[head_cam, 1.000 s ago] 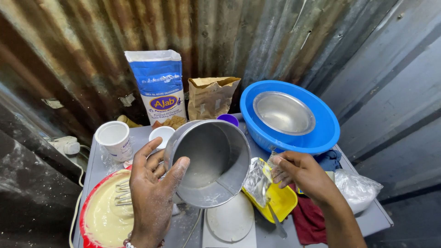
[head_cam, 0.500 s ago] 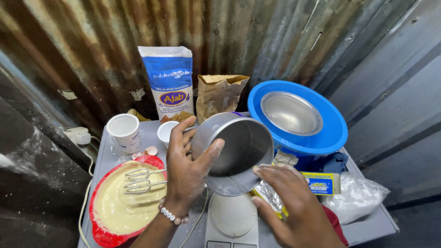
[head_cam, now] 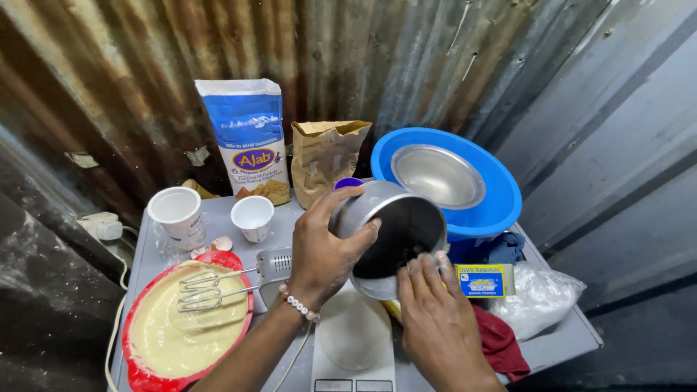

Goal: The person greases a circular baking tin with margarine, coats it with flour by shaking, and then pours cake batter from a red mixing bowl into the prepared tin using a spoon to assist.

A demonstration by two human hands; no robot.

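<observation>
My left hand (head_cam: 323,250) grips the tilted metal bowl (head_cam: 396,236). My right hand (head_cam: 435,312), fingers open, reaches inside. I hold the bowl steady above the white scale (head_cam: 353,341).

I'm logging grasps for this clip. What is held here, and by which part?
The left hand grips a tilted metal bowl by its outer wall and rim. The right hand reaches its fingers into the bowl's mouth, holding nothing visible.

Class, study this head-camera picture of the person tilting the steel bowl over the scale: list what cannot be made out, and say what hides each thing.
- Inside of the steel bowl: dark, and the right hand covers its mouth.
- Kitchen scale display: cut off by the bottom edge.
- Yellow item under the bowl: hidden by both hands.
- Red batter bowl: near rim cut off below, partly behind the left hand and forearm.
</observation>
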